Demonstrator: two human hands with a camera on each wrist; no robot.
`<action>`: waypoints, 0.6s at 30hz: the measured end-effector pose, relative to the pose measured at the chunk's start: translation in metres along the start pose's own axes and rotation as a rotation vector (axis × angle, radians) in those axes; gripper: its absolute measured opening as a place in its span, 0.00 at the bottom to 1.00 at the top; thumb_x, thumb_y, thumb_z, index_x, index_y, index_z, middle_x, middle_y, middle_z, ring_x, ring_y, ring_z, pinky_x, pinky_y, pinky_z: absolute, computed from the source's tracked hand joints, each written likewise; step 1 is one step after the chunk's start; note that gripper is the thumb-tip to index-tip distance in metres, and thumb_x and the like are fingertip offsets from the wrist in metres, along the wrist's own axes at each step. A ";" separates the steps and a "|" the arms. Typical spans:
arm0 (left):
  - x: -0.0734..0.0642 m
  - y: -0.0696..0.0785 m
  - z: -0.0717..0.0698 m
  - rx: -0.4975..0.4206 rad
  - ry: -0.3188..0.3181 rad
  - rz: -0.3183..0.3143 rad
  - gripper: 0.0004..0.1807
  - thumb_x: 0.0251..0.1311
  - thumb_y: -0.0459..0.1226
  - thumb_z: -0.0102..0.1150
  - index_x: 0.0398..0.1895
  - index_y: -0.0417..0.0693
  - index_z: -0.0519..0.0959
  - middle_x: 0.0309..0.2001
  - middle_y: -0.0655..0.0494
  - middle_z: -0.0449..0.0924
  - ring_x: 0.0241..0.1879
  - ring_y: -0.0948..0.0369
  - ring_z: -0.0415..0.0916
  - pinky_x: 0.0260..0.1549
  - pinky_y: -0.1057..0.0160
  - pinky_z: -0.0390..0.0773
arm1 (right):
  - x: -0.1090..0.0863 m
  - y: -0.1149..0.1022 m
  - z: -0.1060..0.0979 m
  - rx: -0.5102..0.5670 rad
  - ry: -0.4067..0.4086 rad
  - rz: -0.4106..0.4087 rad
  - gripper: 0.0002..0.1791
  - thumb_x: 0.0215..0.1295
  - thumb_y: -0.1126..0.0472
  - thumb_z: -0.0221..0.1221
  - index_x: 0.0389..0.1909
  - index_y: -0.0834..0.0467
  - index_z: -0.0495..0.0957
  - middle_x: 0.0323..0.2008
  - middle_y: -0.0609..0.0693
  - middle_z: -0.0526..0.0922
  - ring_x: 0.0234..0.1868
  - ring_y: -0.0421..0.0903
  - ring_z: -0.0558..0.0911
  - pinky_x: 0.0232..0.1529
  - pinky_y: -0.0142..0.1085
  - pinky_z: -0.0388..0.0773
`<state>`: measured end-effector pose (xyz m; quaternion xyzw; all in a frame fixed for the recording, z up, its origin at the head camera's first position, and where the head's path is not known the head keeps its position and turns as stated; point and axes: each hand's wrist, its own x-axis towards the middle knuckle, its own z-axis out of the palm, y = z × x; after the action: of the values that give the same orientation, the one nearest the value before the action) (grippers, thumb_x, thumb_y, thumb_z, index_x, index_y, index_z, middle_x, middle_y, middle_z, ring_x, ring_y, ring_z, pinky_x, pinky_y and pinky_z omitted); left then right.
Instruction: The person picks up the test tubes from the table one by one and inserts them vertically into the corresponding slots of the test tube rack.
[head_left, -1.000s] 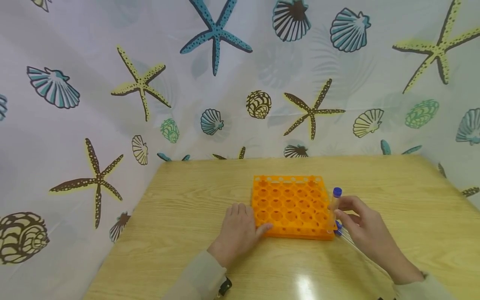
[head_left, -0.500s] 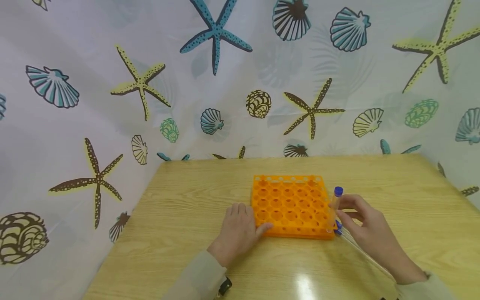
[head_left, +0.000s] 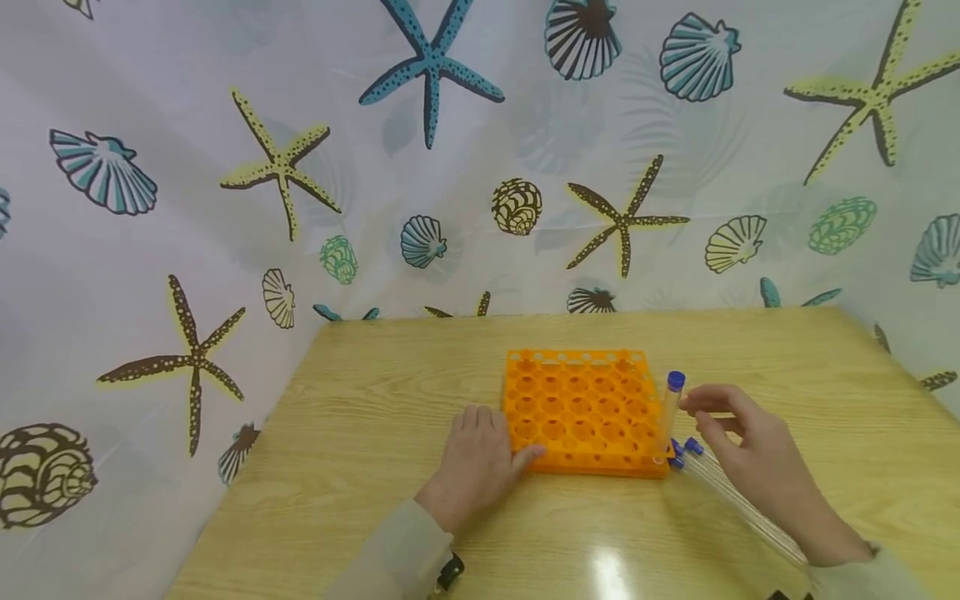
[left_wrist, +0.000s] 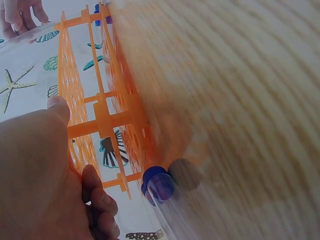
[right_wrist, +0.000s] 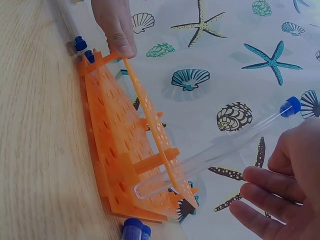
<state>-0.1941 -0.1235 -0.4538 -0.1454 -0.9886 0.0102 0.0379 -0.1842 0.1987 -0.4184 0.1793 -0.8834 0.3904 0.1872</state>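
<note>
An orange test tube rack (head_left: 581, 461) with rows of round holes stands on the table. My left hand (head_left: 476, 462) holds its near left corner, thumb over the front edge, fingers along the left side. A clear test tube with a blue cap (head_left: 669, 417) stands at the rack's near right corner, leaning slightly; its lower end shows inside the rack's end in the right wrist view, where the tube (right_wrist: 225, 145) passes the upper plate. Just right of the tube, my right hand (head_left: 765, 450) is held with loosely bent fingers apart from it, holding nothing.
Several blue-capped tubes (head_left: 738, 496) lie on the table right of the rack, partly under the right hand. More capped tubes (left_wrist: 160, 185) lie at the rack's left side, hidden in the head view. A shell-patterned cloth (head_left: 465, 250) hangs behind the wooden table (head_left: 390, 358).
My right hand has let go of the capped tube and moved a little to the right, uncovering more of the lying tubes. The left hand and rack have stayed put.
</note>
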 end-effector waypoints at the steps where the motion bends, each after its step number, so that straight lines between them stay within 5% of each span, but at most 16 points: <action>1: 0.000 0.000 0.000 0.004 -0.001 0.001 0.37 0.66 0.71 0.28 0.33 0.46 0.66 0.30 0.54 0.62 0.34 0.56 0.58 0.37 0.61 0.58 | 0.000 0.001 -0.002 -0.010 -0.001 0.006 0.11 0.71 0.68 0.55 0.51 0.56 0.77 0.45 0.51 0.85 0.45 0.16 0.73 0.43 0.12 0.69; 7: 0.001 0.000 0.002 0.018 0.002 0.004 0.38 0.66 0.71 0.28 0.33 0.45 0.66 0.30 0.54 0.62 0.34 0.56 0.58 0.38 0.61 0.59 | 0.002 0.014 -0.015 -0.111 -0.073 0.088 0.08 0.69 0.67 0.56 0.46 0.60 0.77 0.44 0.56 0.84 0.40 0.18 0.71 0.37 0.19 0.74; 15: 0.000 0.001 -0.002 -0.003 0.009 0.014 0.36 0.67 0.70 0.29 0.32 0.47 0.65 0.30 0.54 0.62 0.33 0.57 0.57 0.37 0.61 0.58 | 0.000 0.038 -0.022 -0.244 -0.313 0.200 0.09 0.68 0.66 0.56 0.44 0.67 0.78 0.40 0.59 0.84 0.37 0.49 0.81 0.32 0.39 0.79; 18: -0.001 0.000 -0.003 0.006 0.012 0.014 0.36 0.67 0.70 0.30 0.32 0.46 0.65 0.29 0.54 0.62 0.33 0.57 0.57 0.37 0.62 0.58 | -0.003 0.045 -0.020 -0.277 -0.398 0.223 0.10 0.67 0.65 0.58 0.43 0.68 0.78 0.38 0.58 0.84 0.36 0.52 0.82 0.34 0.46 0.80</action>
<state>-0.1926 -0.1238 -0.4506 -0.1524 -0.9872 0.0126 0.0444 -0.1983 0.2431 -0.4351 0.1267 -0.9622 0.2409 -0.0116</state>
